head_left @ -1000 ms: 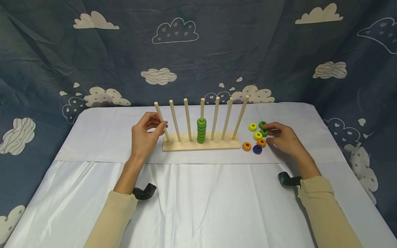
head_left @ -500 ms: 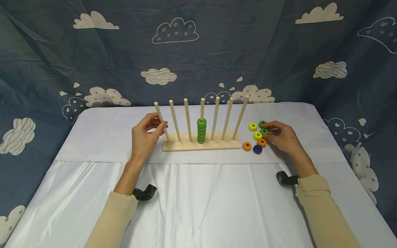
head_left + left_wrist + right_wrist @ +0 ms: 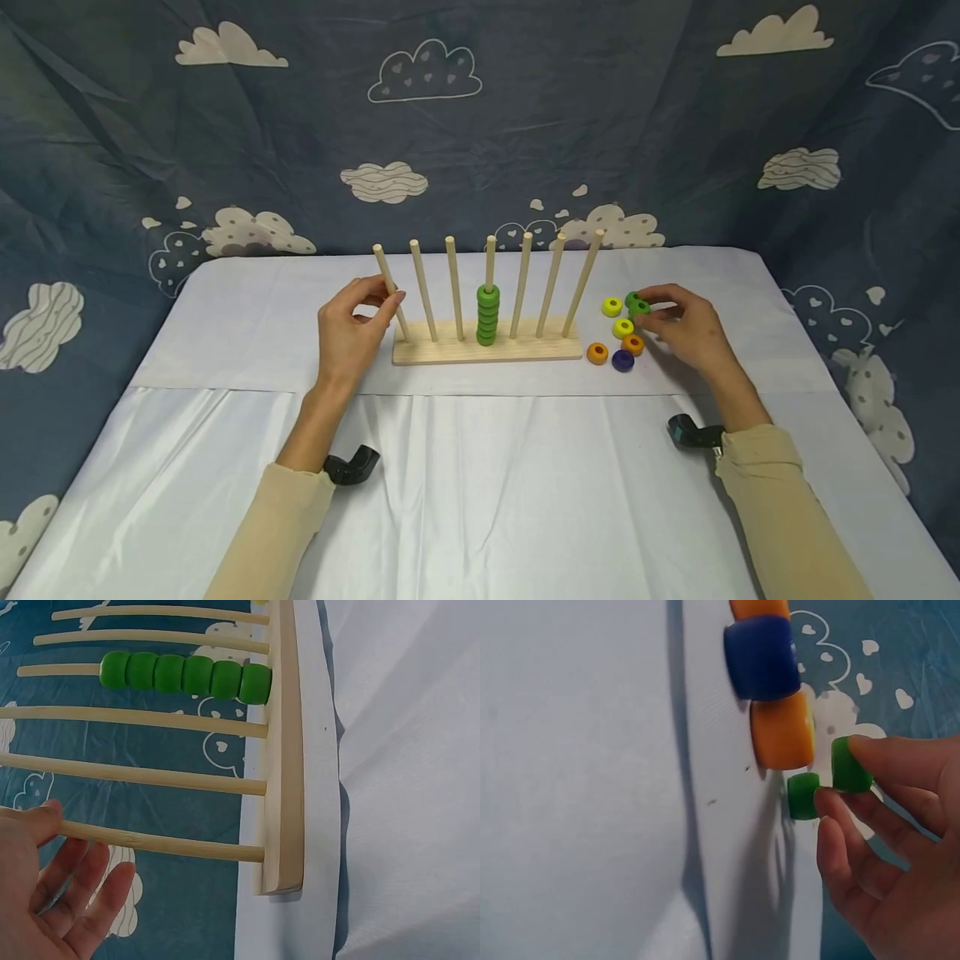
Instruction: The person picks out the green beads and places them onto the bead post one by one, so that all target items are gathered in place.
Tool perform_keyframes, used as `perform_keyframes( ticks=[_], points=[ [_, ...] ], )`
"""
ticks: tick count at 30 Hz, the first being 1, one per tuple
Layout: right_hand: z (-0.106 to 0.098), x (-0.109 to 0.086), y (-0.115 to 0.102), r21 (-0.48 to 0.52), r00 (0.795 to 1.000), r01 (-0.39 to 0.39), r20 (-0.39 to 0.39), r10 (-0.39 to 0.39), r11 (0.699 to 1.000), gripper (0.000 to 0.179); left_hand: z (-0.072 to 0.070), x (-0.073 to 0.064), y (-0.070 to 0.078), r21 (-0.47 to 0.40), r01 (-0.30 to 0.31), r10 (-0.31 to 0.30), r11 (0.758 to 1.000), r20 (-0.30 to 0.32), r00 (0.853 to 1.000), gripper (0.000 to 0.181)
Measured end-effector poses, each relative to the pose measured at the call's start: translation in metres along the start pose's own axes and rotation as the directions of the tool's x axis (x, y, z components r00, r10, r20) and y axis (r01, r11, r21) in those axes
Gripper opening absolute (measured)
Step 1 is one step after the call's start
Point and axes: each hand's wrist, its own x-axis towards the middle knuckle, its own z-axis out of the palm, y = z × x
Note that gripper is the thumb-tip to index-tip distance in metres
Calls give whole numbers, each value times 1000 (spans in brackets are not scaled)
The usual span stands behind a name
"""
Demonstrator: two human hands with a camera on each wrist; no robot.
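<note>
A wooden rack (image 3: pixel 480 353) with several upright pegs stands on the cloth. Its middle peg carries a stack of green beads (image 3: pixel 487 316). My left hand (image 3: pixel 351 329) pinches the leftmost peg (image 3: pixel 161 841) between thumb and fingers, above the base. To the right of the rack my right hand (image 3: pixel 688 327) pinches a green bead (image 3: pixel 851 763), held slightly off the table between thumb and fingertips. Another green bead (image 3: pixel 803 796) rests just beside it, close to the fingers.
Near the right hand lie yellow beads (image 3: pixel 622 328), orange beads (image 3: pixel 597 353) and a dark blue bead (image 3: pixel 622 361). A white cloth (image 3: pixel 480 492) covers the table. Behind it hangs a dark curtain (image 3: pixel 525 133) with cloud prints.
My right hand has taken hold of the nearer green bead and raised it a little, so it now overlaps the other green one. The left hand stays at its peg.
</note>
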Motion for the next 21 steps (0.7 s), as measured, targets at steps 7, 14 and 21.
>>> perform_keyframes(
  ticks=[7, 14, 21],
  points=[
    [-7, -4, -13, 33, 999, 31, -30, -30, 999, 47, 1, 1, 1, 16, -19, 19, 1000, -2, 1000, 10],
    [-11, -10, -31, 64, 992, 95, -92, -88, 993, 45, 2, 0, 1, -13, -8, 8, 1000, 5, 1000, 11],
    [-14, -19, -55, 109, 967, 197, -188, -174, 974, 40, 2, -2, 1, -23, -4, 4, 1000, -1, 1000, 12]
  ],
)
